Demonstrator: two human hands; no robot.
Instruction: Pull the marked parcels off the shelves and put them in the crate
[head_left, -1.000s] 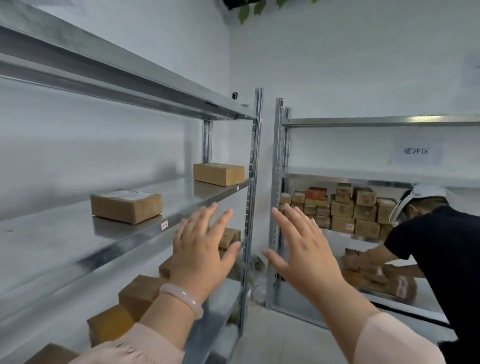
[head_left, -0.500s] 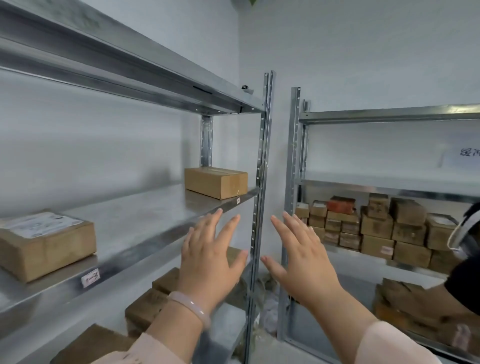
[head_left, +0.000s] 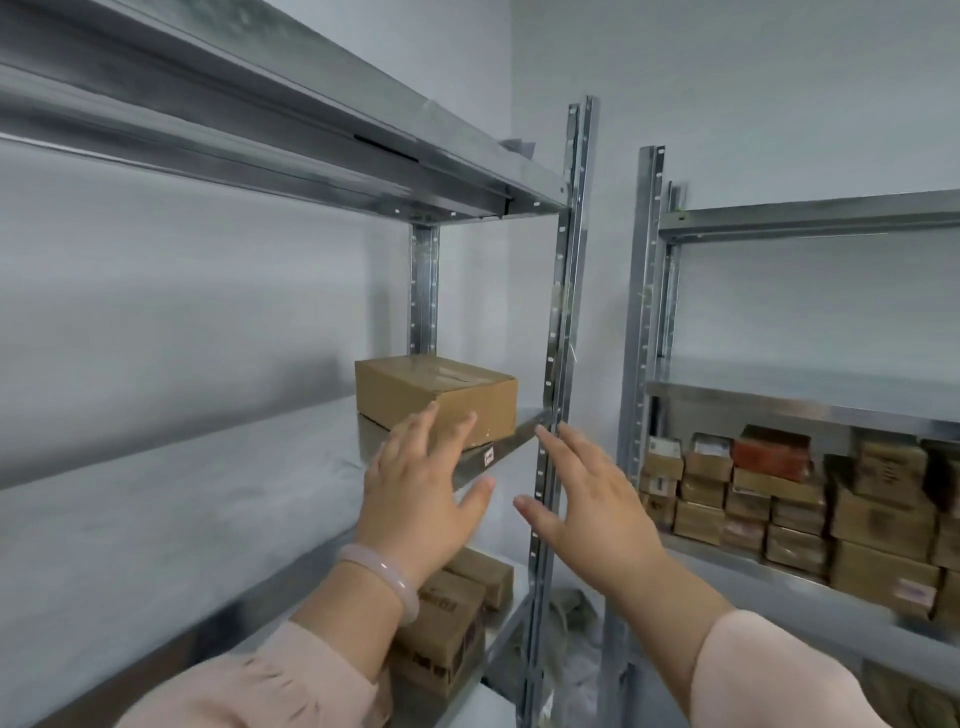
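Cardboard parcel (head_left: 435, 397) sits at far right end of middle shelf (head_left: 208, 493). Left hand (head_left: 418, 499) and right hand (head_left: 587, 499) spread flat, empty, just short. Looks stiff, light; grip both side faces.

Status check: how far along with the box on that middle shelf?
Done: nothing visible, no crate in view. In hand: left hand and right hand, both open, reach toward the cardboard box on the shelf; neither grips it. Left: grip it, pull it off, crate it.
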